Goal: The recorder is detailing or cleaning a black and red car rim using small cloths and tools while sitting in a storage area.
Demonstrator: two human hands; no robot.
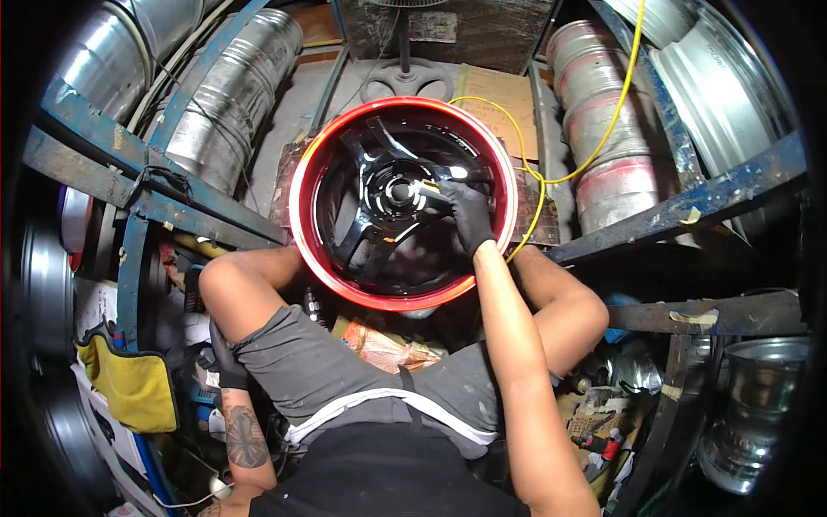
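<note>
A wheel rim with a glossy red barrel (404, 302) and a black, spoked centre (368, 200) lies before me between my knees. My right hand (470, 210), in a black glove, reaches over its right side and grips a small yellow-and-dark pad (429, 188) by the hub. The glove covers part of the pad, so its exact kind cannot be told. My left hand (227, 362), gloved in black too, is down beside my left thigh, well apart from the wheel. The thigh partly hides its fingers, and whether it holds anything cannot be made out.
Blue steel racks (213, 213) with bare metal rims (239, 90) flank me. More rims (610, 123) line the right side. A yellow cable (581, 169) hangs close to the wheel's right edge. A yellow cloth (129, 388) drapes at left; a pedestal fan's base (407, 81) stands ahead.
</note>
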